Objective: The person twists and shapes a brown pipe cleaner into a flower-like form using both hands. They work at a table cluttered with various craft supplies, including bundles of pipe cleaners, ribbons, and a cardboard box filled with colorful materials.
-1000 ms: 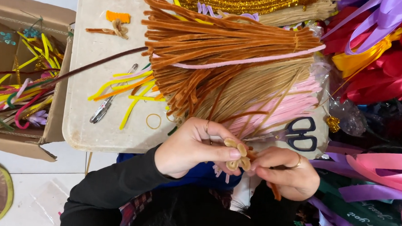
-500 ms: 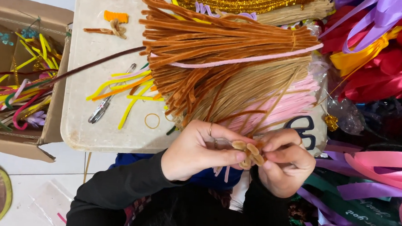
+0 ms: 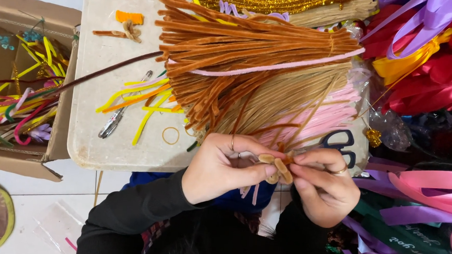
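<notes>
Just below the table's near edge [image 3: 131, 160], the left hand [image 3: 224, 168] and right hand [image 3: 325, 191] meet fingertip to fingertip, both pinched shut on a small tan pipe-cleaner twist [image 3: 276, 168], its long axis slanting down-right. Beyond it, on the table, fans the orange pipe-cleaner bundle [image 3: 240, 45].

Seen from above, a person with two bare hands and long black sleeves. The left hand [image 3: 229, 168] carries a thin ring on one finger, seen as a narrow metal band near the knuckle at about twelve o'clock on the hand. The right hand [image 3: 326, 186] wears a slim gold-coloured ring at about two o'clock on the hand. Both sleeves are plain black knit, snug at the wrists and covering the forearms fully. Below the sleeves, a dark top shows, with a patch of blue cloth between the arms.
</notes>
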